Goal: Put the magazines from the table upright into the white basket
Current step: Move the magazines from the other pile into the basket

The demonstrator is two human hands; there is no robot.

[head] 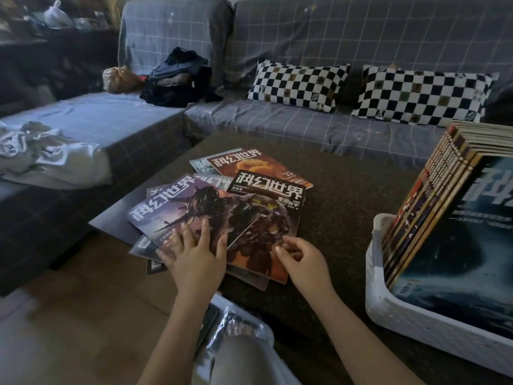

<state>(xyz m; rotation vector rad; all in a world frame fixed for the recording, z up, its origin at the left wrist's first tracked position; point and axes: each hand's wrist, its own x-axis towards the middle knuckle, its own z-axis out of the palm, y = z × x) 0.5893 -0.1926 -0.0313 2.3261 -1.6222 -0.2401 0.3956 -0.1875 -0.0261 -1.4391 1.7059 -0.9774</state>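
Lying fanned at frame centre: magazines on table; left hand flat on top cover, right hand loosely curled, empty; white basket lower right.

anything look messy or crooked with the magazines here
Yes. The magazines on the table lie fanned at different angles, some jutting past the near edge. Those in the white basket lean left rather than standing straight. Left hand rests flat on the pile.

Left hand flat on purple magazine, right hand loosely curled beside it, white basket holding upright magazines
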